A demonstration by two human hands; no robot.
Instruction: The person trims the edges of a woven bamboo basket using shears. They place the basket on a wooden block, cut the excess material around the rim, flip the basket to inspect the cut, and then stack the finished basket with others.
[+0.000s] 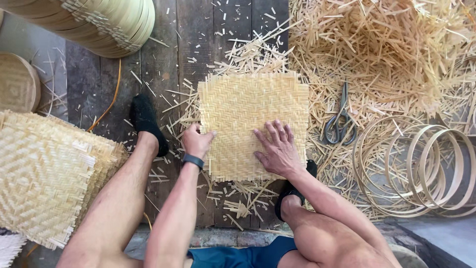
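From my feed I'm seeing bare forearms, no sleeves at all. The left hand [197, 141] carries a dark band at the wrist [193, 161], slim and black, looks like a fitness tracker or watch strap. The right hand [278, 149] has nothing on it, no rings, no glove. Both legs are bare from the knee down, ending in black socks [146, 121]. Just below the wristband, at the frame's lower edge, dark teal shorts [238, 257] show.

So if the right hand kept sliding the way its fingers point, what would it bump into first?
The right hand lies flat on the woven mat, fingers pointing toward its far edge. Past that edge, it would probably first meet the loose bamboo strips on the wooden floor.
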